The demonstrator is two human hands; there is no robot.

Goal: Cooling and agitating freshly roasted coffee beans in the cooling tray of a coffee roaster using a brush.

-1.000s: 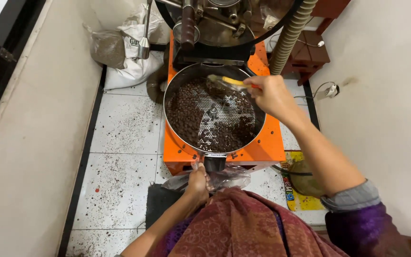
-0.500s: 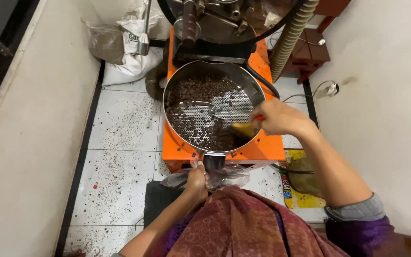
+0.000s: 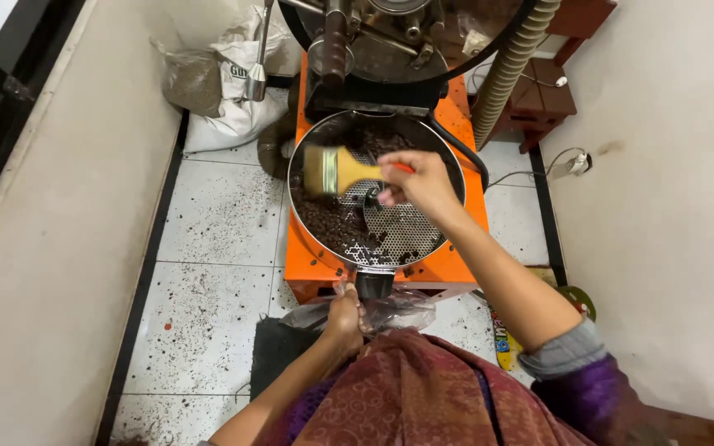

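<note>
An orange base (image 3: 456, 272) is seen under a silver round tray (image 3: 411, 239), whose floor is patterned with small perforations and partly covered by dark brown beans (image 3: 324, 219). A brush (image 3: 336, 171) with pale tan bristles and an orange handle is held in the right hand (image 3: 419, 183). Clear plastic (image 3: 398, 310) is gripped by the left hand (image 3: 345, 318). The floor (image 3: 216, 248) is laid in white tiles speckled with dark flecks and edged in black. A maroon patterned cloth (image 3: 423, 396) and a purple sleeve (image 3: 588, 392) with a grey cuff are worn.
</note>
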